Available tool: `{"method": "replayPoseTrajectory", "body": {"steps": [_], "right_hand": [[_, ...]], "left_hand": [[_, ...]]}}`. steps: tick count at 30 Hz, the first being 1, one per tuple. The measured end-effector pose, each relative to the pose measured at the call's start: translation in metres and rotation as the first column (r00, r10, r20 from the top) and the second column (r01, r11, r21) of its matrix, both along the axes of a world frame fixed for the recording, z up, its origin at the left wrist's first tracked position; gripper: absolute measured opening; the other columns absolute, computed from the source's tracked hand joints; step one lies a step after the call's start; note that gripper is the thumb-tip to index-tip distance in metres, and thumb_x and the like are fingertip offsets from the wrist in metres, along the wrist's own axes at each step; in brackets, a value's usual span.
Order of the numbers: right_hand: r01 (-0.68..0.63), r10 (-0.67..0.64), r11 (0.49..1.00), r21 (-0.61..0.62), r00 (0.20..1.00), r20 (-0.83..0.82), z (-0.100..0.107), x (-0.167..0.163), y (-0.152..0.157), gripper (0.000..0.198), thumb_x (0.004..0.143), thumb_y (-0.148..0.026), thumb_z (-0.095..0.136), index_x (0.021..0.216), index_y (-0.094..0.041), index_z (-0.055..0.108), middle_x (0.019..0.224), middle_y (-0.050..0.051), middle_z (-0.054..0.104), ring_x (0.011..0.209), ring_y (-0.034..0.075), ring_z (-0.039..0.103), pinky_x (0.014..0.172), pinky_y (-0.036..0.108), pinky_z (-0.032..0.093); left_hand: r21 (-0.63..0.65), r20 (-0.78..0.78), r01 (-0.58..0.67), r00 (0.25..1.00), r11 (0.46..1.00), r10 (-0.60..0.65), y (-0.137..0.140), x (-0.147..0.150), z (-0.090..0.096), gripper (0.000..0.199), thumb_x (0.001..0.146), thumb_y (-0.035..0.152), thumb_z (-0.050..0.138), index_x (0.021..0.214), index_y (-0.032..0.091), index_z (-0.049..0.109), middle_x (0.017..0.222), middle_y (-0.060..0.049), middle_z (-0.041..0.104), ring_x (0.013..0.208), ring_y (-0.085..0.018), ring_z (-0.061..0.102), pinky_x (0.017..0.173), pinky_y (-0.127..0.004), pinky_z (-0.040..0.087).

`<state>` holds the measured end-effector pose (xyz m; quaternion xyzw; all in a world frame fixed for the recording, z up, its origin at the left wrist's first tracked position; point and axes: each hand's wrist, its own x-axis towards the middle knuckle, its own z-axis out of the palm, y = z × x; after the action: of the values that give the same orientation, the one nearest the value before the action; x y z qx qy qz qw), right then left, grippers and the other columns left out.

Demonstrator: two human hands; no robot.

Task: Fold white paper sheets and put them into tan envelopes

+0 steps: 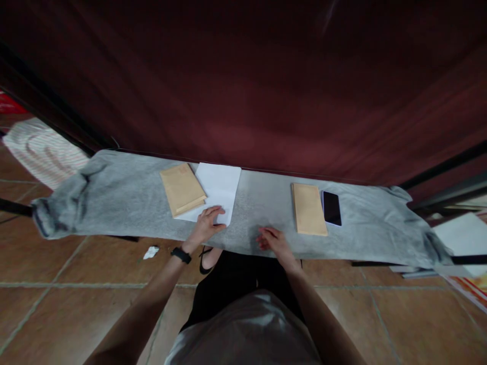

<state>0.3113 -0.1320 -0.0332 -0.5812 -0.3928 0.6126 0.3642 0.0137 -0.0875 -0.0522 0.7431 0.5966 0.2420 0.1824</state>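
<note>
My left hand (208, 221) rests on the near right part of a stack of white paper (218, 182), its thumb apart from its curved fingers. Partly covering the paper's left side is a small pile of brown envelopes (182, 187), tilted and a little fanned out. My right hand (273, 241) hovers over or lies on the grey cloth near the front edge; I cannot tell if it touches. Its fingers are loosely bent and hold nothing visible. To its right lies another pile of brown envelopes (310, 209), more neatly stacked.
A phone (332, 208) with a dark screen lies beside the right-hand envelopes. Grey cloth (125, 197) covers the narrow table. A dark red curtain (243, 101) hangs along the far edge. On the tiled floor lies a crumpled white tissue (151, 252); striped fabric (47, 152) is at far left.
</note>
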Motion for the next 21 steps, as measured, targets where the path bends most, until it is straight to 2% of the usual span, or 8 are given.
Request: {"method": "replayPoseTrajectory", "body": {"steps": [4, 8, 15, 19, 21], "right_hand": [[-0.127, 0.128, 0.990, -0.063, 0.992, 0.006, 0.004, -0.069, 0.026, 0.016, 0.091, -0.026, 0.055, 0.101, -0.017, 0.064, 0.065, -0.002, 0.068, 0.047, 0.010, 0.061, 0.047, 0.020, 0.053], [-0.182, 0.190, 0.979, -0.090, 0.978, 0.088, 0.006, -0.108, 0.046, 0.015, 0.093, -0.021, 0.049, 0.091, -0.017, 0.064, 0.056, -0.005, 0.061, 0.042, 0.009, 0.057, 0.044, 0.017, 0.049], [-0.175, 0.178, 0.984, -0.036, 0.936, 0.302, 0.004, -0.128, 0.052, 0.009, 0.089, -0.022, 0.057, 0.086, -0.018, 0.065, 0.058, -0.003, 0.064, 0.045, 0.010, 0.058, 0.048, 0.019, 0.047], [-0.160, 0.137, 0.987, 0.033, 0.919, 0.370, 0.005, -0.130, 0.050, 0.006, 0.087, -0.021, 0.058, 0.083, -0.020, 0.064, 0.068, -0.001, 0.068, 0.049, 0.010, 0.060, 0.052, 0.019, 0.048], [-0.121, 0.097, 0.991, 0.057, 0.942, 0.320, 0.005, -0.122, 0.048, 0.006, 0.086, -0.024, 0.057, 0.083, -0.021, 0.062, 0.068, -0.002, 0.068, 0.048, 0.011, 0.061, 0.050, 0.020, 0.049]], "left_hand": [[0.078, 0.014, -0.033, 0.999, 0.996, 0.032, -0.011, 0.006, -0.001, 0.041, 0.080, 0.029, 0.071, 0.120, 0.025, 0.064, 0.135, -0.008, 0.062, 0.124, -0.029, 0.055, 0.105, -0.047, 0.042], [0.117, 0.007, -0.045, 0.999, 0.992, 0.044, -0.018, 0.010, 0.003, 0.042, 0.084, 0.028, 0.066, 0.125, 0.025, 0.062, 0.133, -0.008, 0.063, 0.124, -0.029, 0.056, 0.103, -0.047, 0.043], [0.160, 0.021, -0.030, 0.999, 0.987, 0.027, -0.020, 0.012, 0.005, 0.046, 0.085, 0.027, 0.063, 0.130, 0.023, 0.058, 0.139, -0.008, 0.059, 0.130, -0.028, 0.052, 0.108, -0.048, 0.042], [0.241, -0.007, -0.045, 0.999, 0.970, 0.048, -0.023, 0.012, 0.002, 0.054, 0.085, 0.028, 0.062, 0.138, 0.022, 0.052, 0.154, -0.011, 0.045, 0.147, -0.031, 0.032, 0.119, -0.053, 0.028], [0.266, -0.031, -0.069, 0.996, 0.961, 0.080, -0.025, 0.012, 0.001, 0.060, 0.085, 0.028, 0.061, 0.144, 0.022, 0.047, 0.159, -0.011, 0.037, 0.152, -0.032, 0.022, 0.121, -0.057, 0.022]]}}
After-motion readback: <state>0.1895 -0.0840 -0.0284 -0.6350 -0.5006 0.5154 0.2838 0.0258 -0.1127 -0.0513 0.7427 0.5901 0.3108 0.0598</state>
